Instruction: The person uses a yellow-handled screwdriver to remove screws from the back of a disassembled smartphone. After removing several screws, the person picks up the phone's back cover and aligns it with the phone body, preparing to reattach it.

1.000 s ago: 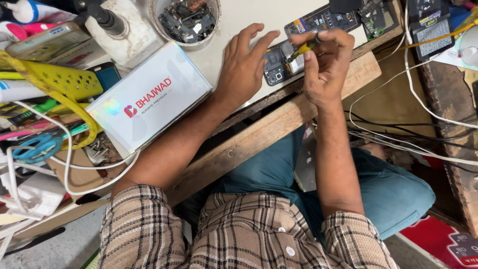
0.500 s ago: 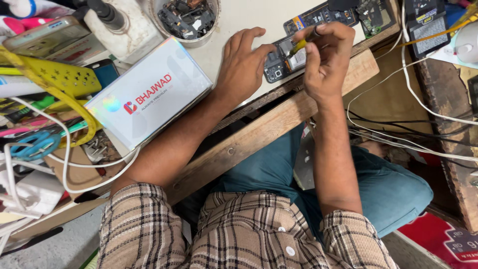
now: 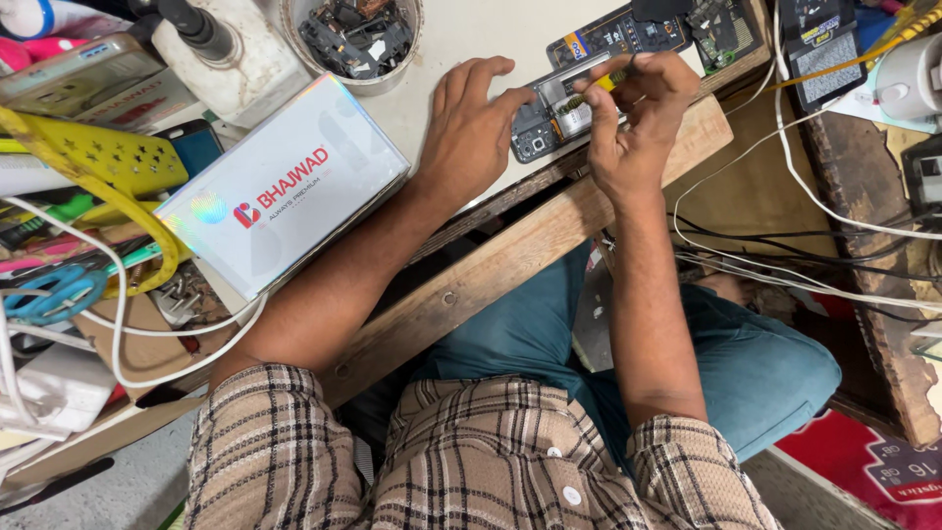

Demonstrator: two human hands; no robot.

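Observation:
An opened phone [image 3: 551, 116] with its back off lies on the white bench top [image 3: 471, 39] near the wooden front edge. My left hand [image 3: 473, 132] rests flat beside it, fingertips pressing on the phone's left end. My right hand [image 3: 633, 118] grips a small yellow-handled screwdriver [image 3: 594, 88], its tip down on the phone's inner parts.
A white shiny box [image 3: 285, 186] lies left of my left arm. Behind it stand a round tub of phone parts [image 3: 355, 37] and a white tool stand [image 3: 231, 59]. Another open phone board [image 3: 628, 29] lies behind the phone. Cables [image 3: 785, 245] trail on the right; blue scissors [image 3: 49, 292] and clutter at far left.
My hands and the phone stay almost in place; the right hand has shifted slightly with the screwdriver. The view has drifted a little.

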